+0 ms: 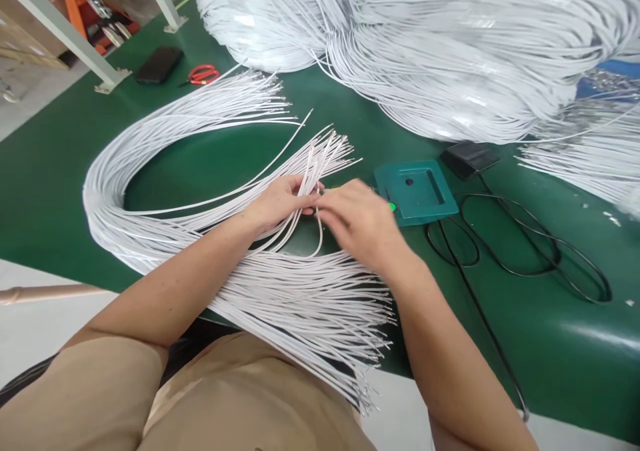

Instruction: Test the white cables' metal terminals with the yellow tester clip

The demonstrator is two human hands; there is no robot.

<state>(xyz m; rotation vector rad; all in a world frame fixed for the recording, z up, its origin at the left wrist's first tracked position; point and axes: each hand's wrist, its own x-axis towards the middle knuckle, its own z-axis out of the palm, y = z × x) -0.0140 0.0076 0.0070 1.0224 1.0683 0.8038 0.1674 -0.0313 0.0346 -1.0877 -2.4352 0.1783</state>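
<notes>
A large bundle of white cables (107, 184) lies curved in a U on the green table. My left hand (285, 201) is closed around several white cables (327, 151), whose ends fan out just beyond the fingers. Right beside it, my right hand (357, 218) pinches a white cable (320, 234) that bends down in a small loop; the fingertips of both hands meet there. More loose cable ends (345, 318) spread out under my forearms, towards the table's front edge.
Big coils of white cable (450, 58) fill the back of the green table (550, 344). To the right sit a teal device (417, 191) with a green light, a black box (470, 160) and a looped black cord (555, 251). Red-handled cutters (203, 74) and a black object (159, 64) lie back left.
</notes>
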